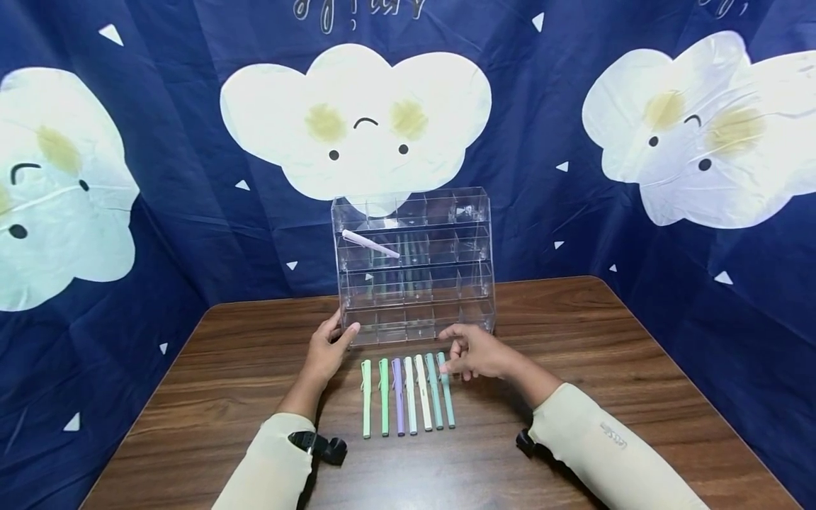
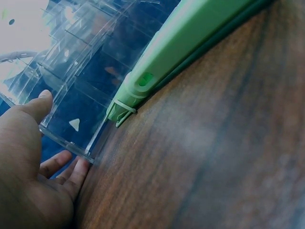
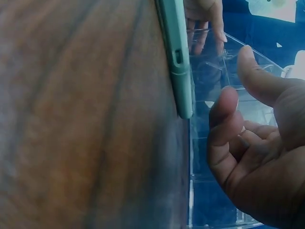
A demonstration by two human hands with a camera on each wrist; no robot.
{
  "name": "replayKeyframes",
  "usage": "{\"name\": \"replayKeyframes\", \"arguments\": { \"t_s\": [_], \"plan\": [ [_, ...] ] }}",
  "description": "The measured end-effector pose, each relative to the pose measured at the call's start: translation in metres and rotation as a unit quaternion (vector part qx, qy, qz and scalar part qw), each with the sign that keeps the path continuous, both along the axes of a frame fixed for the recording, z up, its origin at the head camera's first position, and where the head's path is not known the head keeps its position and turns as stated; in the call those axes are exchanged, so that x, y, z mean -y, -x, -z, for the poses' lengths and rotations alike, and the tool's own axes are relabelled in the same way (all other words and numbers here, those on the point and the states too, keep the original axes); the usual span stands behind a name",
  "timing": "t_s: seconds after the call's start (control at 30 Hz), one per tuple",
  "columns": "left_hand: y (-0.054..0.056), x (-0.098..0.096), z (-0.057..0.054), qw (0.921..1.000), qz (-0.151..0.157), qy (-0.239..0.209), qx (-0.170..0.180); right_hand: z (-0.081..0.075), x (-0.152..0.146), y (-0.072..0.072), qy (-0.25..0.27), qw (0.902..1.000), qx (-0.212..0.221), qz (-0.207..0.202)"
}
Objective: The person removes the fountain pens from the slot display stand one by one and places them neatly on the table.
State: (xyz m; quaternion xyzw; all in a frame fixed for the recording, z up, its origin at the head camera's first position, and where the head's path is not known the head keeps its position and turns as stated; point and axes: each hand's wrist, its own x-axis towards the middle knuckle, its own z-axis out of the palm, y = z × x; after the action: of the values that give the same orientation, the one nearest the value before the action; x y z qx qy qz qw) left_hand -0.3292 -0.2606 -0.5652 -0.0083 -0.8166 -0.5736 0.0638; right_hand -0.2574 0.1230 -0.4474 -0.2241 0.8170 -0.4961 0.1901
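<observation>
A clear plastic tiered display rack [image 1: 417, 283] with small compartments stands toward the back of the table. My left hand [image 1: 328, 348] holds its lower left corner, thumb at the front and fingers round the side [image 2: 43, 167]. One pale lilac pen [image 1: 371, 244] lies slanted across an upper tier. Before the rack, several capped pens lie side by side: light green pens [image 1: 366, 400], a purple pen [image 1: 398, 397], whitish pens [image 1: 423, 393] and teal pens [image 1: 435, 393]. Over the teal pens' upper ends hovers my right hand [image 1: 478, 352], its fingers loosely bent with nothing between them [image 3: 257, 148].
The brown wood-grain table [image 1: 542, 453] has a rounded far right corner. Behind it and along both sides hangs a blue curtain [image 1: 535, 142] printed with white clouds. A black wrist strap [image 1: 319, 446] sits over the pale left sleeve [image 1: 268, 460].
</observation>
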Motion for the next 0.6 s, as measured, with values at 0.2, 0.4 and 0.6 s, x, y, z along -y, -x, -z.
{"name": "replayKeyframes", "arguments": {
  "t_s": [0.2,0.4,0.6],
  "plan": [
    [0.001,0.0,-0.001,1.0,0.005,0.006,-0.001,-0.016,-0.001,0.006,-0.009,0.9997,-0.021,-0.004],
    [0.001,0.0,0.002,1.0,0.0,0.005,-0.004,-0.035,0.001,0.011,-0.016,0.999,-0.043,-0.003],
    [0.0,-0.001,0.003,0.9998,-0.006,0.008,-0.014,-0.044,0.006,0.014,-0.007,0.9986,-0.052,0.001]
  ]
}}
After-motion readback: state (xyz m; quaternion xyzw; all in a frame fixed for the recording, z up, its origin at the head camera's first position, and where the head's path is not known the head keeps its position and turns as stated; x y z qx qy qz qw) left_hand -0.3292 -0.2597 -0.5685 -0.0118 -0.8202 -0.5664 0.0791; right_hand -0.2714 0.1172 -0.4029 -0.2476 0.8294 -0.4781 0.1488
